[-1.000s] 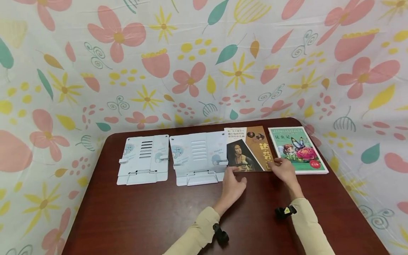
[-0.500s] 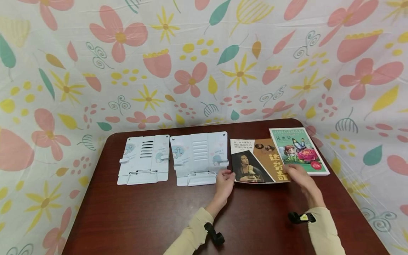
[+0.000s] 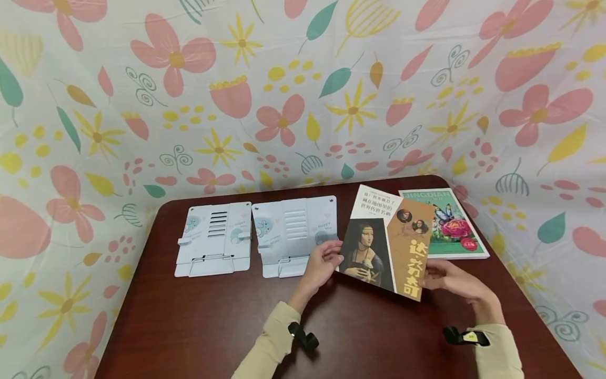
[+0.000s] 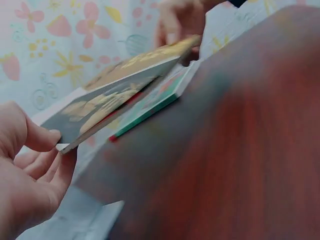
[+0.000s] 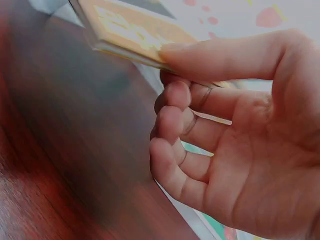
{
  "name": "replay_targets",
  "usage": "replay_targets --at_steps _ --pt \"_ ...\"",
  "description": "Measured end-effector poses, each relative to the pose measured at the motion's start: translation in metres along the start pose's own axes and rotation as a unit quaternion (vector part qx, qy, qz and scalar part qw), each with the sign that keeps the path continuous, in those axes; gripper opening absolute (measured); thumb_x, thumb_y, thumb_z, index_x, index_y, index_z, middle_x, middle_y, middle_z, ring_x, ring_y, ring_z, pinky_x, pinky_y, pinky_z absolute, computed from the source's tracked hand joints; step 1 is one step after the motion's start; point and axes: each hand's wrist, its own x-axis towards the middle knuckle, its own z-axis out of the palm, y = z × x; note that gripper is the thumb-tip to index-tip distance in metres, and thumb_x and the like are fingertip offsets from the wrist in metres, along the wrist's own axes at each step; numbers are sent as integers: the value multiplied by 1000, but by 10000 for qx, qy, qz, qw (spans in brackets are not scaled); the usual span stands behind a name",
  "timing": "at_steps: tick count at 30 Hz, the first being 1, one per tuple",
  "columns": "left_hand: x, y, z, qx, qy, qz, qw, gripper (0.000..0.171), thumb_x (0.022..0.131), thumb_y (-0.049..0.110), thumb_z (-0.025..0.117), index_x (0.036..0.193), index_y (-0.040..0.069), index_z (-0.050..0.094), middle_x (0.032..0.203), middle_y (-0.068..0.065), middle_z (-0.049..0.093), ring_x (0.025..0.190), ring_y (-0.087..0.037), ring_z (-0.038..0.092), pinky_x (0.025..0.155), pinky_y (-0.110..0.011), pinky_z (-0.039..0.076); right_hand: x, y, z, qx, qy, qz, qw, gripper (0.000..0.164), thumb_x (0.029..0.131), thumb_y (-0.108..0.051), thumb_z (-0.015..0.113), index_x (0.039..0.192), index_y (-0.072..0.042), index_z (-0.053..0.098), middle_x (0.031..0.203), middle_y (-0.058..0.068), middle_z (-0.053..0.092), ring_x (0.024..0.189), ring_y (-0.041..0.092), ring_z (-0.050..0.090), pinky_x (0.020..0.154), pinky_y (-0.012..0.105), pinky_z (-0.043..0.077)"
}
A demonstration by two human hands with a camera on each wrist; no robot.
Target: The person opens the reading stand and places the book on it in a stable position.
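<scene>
White cloth printed with pink, yellow and teal flowers and leaves (image 3: 289, 58) fills your background. Before it, your dark reddish-brown wooden table with rounded corners (image 3: 189, 326). On its left half, two flat white book stands with pale blue cartoon prints, side by side: the right one, pale slots (image 3: 295, 223); the left one, dark slots (image 3: 218, 223). You've got the brown-and-white book with a portrait cover (image 3: 366, 252) raised off the table, tilted, right of the stands, covering part of the flat green book with a pink flower (image 3: 455, 228) in the head view. Beige sleeves (image 3: 265, 339) on you. Your left hand (image 3: 319, 267) pinches its lower left corner; your right hand (image 3: 458, 284) grips its right edge, thumb on top, fingers bent below. Black wrist straps (image 3: 303, 337) on both arms.
</scene>
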Motion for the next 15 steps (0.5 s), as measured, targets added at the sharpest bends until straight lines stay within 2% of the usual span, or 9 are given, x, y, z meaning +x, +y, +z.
replay_targets --at_steps 2,5,9,12,15 --pt "3 7 -10 131 -20 260 9996 33 94 -4 63 126 -3 65 120 -23 69 115 -35 65 96 -28 53 8 -4 6 -326 170 78 9993 48 98 -7 61 134 20 46 108 -1 72 95 7 68 81 27 57" --pt "10 11 -23 308 89 560 9979 32 92 -5 64 124 0 68 115 -21 72 110 -32 67 91 -25 53 23 -8 15 -725 612 186 9953 47 95 -11 67 133 12 53 105 9 71 90 10 65 79 25 55" --pt "18 21 -41 617 447 897 9931 30 92 -6 65 120 5 71 109 -16 75 103 -28 70 85 -24 54 50 -13 29 -740 1317 251 9882 46 92 -12 72 132 7 57 104 20 72 88 14 68 77 28 59" --pt "24 30 -54 904 741 1145 9865 30 92 -5 65 119 7 72 108 -14 75 100 -27 70 85 -28 56 72 -18 41 -801 1952 128 9774 42 91 -9 74 126 8 59 99 24 73 83 15 72 73 32 61" --pt "28 36 -67 1128 1012 1384 9787 29 92 -7 66 117 7 73 109 -13 74 99 -28 70 87 -35 58 94 -23 53 -1038 2534 -16 9618 40 91 -5 73 127 4 58 94 24 73 77 14 73 69 32 62"
